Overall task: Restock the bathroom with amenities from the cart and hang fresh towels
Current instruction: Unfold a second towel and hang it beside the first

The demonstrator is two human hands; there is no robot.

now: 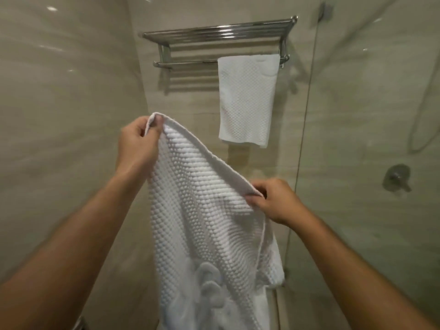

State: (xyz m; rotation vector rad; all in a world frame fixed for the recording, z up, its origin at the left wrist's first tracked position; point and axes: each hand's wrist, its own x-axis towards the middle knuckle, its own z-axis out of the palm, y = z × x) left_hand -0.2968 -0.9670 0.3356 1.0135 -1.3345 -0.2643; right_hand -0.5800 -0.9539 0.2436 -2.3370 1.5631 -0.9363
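I hold a white waffle-textured towel (204, 210) stretched out in front of me. My left hand (139, 144) pinches its upper left corner, raised higher. Lower and to the right, my right hand (273, 201) grips the other end of the top edge. The towel hangs down from both hands and bunches near the bottom of the view. On the wall ahead is a chrome towel rack (219, 34) with a shelf on top and a lower bar. A second white towel (247, 98) hangs folded over the right part of that bar.
A glass shower screen (307, 115) stands at the right, its edge close to the rack. Behind it are a shower hose (419, 129) and a round mixer tap (396, 177). Beige tiled walls (59, 115) close in at left and ahead.
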